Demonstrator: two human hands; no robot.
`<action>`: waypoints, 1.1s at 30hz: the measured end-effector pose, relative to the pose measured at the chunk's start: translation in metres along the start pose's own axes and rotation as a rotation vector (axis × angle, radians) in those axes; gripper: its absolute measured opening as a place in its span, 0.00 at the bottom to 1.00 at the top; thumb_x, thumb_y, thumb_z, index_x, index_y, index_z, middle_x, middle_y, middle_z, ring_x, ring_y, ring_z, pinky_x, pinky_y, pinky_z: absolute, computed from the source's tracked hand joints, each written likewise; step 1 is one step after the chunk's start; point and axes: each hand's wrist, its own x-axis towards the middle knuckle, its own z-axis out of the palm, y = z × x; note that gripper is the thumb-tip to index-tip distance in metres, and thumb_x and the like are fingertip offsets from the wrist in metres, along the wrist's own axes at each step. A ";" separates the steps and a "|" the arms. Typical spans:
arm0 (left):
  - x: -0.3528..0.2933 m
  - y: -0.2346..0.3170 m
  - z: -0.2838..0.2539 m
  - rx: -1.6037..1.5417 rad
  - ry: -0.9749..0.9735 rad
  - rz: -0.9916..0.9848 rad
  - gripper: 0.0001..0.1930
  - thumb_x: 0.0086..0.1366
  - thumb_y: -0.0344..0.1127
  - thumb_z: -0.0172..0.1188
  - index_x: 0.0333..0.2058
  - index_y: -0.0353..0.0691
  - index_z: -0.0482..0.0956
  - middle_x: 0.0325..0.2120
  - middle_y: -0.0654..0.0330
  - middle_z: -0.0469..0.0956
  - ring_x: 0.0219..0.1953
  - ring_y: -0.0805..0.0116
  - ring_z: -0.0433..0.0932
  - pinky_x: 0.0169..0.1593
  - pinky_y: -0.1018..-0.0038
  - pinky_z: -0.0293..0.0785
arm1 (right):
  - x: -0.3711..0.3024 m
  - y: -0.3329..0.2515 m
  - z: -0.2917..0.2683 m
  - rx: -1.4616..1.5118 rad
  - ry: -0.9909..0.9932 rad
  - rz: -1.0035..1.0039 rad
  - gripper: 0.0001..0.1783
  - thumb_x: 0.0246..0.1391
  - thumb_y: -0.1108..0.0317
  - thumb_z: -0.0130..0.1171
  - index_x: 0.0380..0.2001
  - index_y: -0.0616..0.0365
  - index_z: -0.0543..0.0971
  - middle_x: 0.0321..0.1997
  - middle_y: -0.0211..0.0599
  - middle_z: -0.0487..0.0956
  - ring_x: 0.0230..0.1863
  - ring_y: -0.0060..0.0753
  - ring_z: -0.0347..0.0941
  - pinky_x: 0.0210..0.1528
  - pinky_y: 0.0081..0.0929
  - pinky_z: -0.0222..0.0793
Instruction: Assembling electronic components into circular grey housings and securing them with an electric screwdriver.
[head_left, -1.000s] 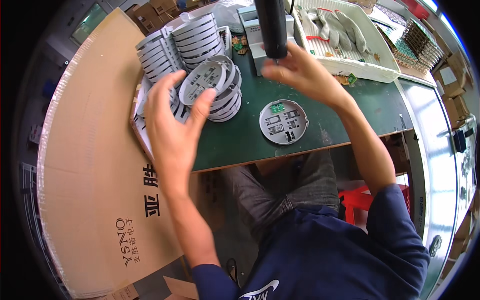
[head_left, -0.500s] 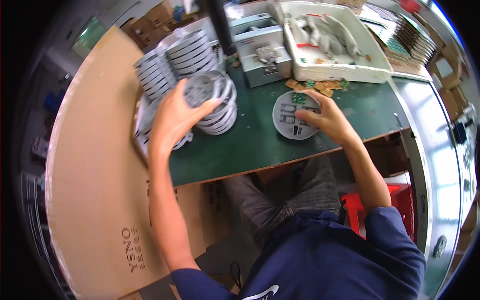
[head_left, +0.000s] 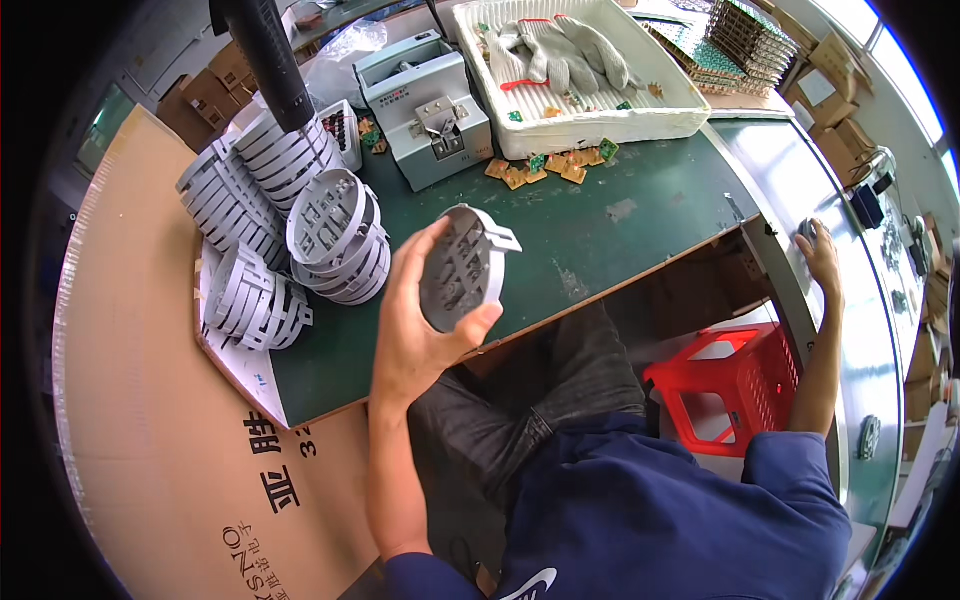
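In the middle of the frame, the left hand point(head_left: 412, 348) grips a gray cover point(head_left: 470, 262), tilted up off the table point(head_left: 640, 215), its rim caught between thumb and fingers. It looks like light, stiff, smooth plastic — best held by the rim, as the thin side tab point(head_left: 507, 239) might snap. Toward the right edge, the right hand point(head_left: 824, 264) touches a dark lump point(head_left: 806, 231) — whether its fingers pinch it, I cannot tell.

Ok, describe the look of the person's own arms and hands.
The left hand and right hand are bare and ungloved. The left forearm and right forearm are uncovered, with no watch or band visible. The left sleeve and right sleeve are short, dark navy and without visible markings, part of a matching shirt.
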 end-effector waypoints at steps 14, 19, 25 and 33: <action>-0.025 -0.022 0.013 -1.528 -0.049 -0.185 0.49 0.68 0.72 0.47 0.71 0.33 0.59 0.67 0.28 0.62 0.62 0.37 0.73 0.63 0.52 0.73 | -0.009 -0.437 -0.002 0.646 0.121 -0.714 0.15 0.59 0.67 0.69 0.47 0.60 0.79 0.45 0.46 0.82 0.45 0.47 0.81 0.48 0.38 0.76; -0.040 -0.025 0.003 -1.563 0.002 -0.165 0.50 0.68 0.73 0.47 0.71 0.34 0.59 0.66 0.27 0.62 0.62 0.38 0.73 0.63 0.52 0.73 | -0.013 -0.444 -0.001 0.711 0.045 -0.729 0.13 0.57 0.74 0.68 0.44 0.61 0.78 0.37 0.43 0.81 0.37 0.40 0.81 0.43 0.35 0.76; -0.042 -0.036 0.001 -1.563 -0.095 -0.104 0.49 0.67 0.73 0.49 0.72 0.36 0.59 0.66 0.27 0.62 0.62 0.36 0.73 0.62 0.52 0.73 | -0.032 -0.441 -0.003 0.680 0.182 -0.795 0.12 0.57 0.76 0.67 0.43 0.62 0.77 0.38 0.42 0.80 0.36 0.40 0.79 0.42 0.35 0.76; -0.035 -0.034 0.012 -1.023 0.063 -0.047 0.44 0.70 0.69 0.50 0.68 0.34 0.67 0.64 0.42 0.71 0.64 0.49 0.73 0.64 0.56 0.71 | -0.044 -0.434 -0.022 1.214 -0.220 -0.428 0.17 0.65 0.70 0.63 0.56 0.59 0.78 0.42 0.37 0.82 0.34 0.26 0.79 0.37 0.25 0.77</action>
